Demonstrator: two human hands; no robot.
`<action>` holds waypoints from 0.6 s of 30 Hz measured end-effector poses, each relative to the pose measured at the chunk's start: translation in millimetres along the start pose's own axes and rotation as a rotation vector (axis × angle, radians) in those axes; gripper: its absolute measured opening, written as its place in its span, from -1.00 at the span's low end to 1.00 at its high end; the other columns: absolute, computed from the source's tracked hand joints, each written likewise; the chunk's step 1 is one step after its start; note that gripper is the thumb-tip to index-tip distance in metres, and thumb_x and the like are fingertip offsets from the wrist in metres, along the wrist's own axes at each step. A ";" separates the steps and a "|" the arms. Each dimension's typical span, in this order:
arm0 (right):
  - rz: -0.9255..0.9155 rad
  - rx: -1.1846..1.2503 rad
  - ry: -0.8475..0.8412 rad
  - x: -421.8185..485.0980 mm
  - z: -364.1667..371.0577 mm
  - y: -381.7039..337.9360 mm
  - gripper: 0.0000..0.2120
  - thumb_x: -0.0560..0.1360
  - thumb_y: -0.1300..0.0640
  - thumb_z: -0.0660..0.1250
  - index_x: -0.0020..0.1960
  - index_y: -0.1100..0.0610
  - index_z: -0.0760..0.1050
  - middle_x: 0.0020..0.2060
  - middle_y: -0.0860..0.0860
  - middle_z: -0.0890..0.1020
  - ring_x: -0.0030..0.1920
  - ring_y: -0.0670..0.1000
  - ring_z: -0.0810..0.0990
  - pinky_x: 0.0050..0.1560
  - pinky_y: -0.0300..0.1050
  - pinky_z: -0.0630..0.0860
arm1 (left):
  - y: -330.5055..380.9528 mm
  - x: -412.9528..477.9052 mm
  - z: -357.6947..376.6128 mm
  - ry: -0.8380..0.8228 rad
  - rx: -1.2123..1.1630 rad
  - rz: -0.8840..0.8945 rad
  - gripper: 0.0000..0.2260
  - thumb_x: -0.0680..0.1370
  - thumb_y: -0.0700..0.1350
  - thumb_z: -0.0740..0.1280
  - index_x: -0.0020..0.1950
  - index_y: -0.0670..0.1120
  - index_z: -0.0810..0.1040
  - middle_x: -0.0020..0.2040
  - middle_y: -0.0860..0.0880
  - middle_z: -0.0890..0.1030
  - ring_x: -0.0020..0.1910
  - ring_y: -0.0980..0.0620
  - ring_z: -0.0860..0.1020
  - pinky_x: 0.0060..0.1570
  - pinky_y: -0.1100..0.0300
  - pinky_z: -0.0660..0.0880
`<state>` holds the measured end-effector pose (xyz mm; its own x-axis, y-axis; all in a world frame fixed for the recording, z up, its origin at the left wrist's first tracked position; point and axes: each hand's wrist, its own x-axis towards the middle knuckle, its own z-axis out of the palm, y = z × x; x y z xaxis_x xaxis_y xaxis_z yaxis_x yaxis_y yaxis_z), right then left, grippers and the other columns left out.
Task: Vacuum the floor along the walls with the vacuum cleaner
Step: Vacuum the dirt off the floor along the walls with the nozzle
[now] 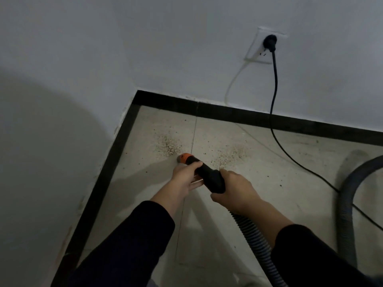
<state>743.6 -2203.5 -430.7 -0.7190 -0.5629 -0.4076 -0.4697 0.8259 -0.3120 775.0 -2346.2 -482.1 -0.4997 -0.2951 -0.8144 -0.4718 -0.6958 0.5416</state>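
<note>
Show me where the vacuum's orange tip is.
Head view, centre-left: the orange tip sits on the floor beside the left debris patch, just past the left hand.

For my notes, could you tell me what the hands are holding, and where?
Both hold the vacuum nozzle: the left hand grips its front, behind the orange tip; the right hand grips its rear, where the ribbed hose joins.

Two hands (184,178) (236,189), one nozzle (210,177), two crumb piles (169,145) (230,156)

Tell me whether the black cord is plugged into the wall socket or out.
Plugged in. The black plug sits in the white wall socket, and its cord hangs down to the floor.
</note>
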 end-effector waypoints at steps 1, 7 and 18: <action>0.005 -0.001 0.005 -0.6 0.1 1.8 -0.71 0.39 -0.01 0.37 0.02 0.02 0.34 -0.12 -0.02 0.48 -0.12 0.05 0.52 -0.03 -0.01 0.51 | -0.1 -0.8 3.7 0.005 -0.001 -0.001 -0.60 0.54 -0.15 0.42 0.31 -0.26 0.45 0.09 -0.18 0.61 -0.14 0.00 0.62 -0.43 0.21 0.57; 0.029 0.045 0.016 2.9 -2.4 11.5 -0.68 0.39 -0.02 0.38 0.02 0.01 0.30 -0.12 -0.03 0.43 -0.10 0.06 0.50 0.03 0.04 0.50 | -3.8 2.9 23.1 0.056 -0.054 0.000 -0.58 0.51 -0.11 0.46 0.29 -0.27 0.48 0.12 -0.18 0.62 -0.09 -0.01 0.63 -0.45 0.24 0.56; -0.009 0.029 0.057 16.1 -2.6 6.0 -0.69 0.40 -0.02 0.36 0.02 0.01 0.29 -0.15 -0.04 0.41 -0.14 0.05 0.45 -0.01 0.01 0.46 | -2.9 20.1 17.5 0.028 -0.131 0.026 -0.68 0.51 -0.11 0.46 0.19 -0.23 0.52 -0.01 -0.14 0.64 -0.11 -0.02 0.64 -0.35 0.19 0.56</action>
<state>727.9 -2207.5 -437.0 -0.7431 -0.5670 -0.3554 -0.4618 0.8189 -0.3409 753.6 -2338.7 -496.4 -0.4890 -0.3308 -0.8071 -0.3592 -0.7669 0.5319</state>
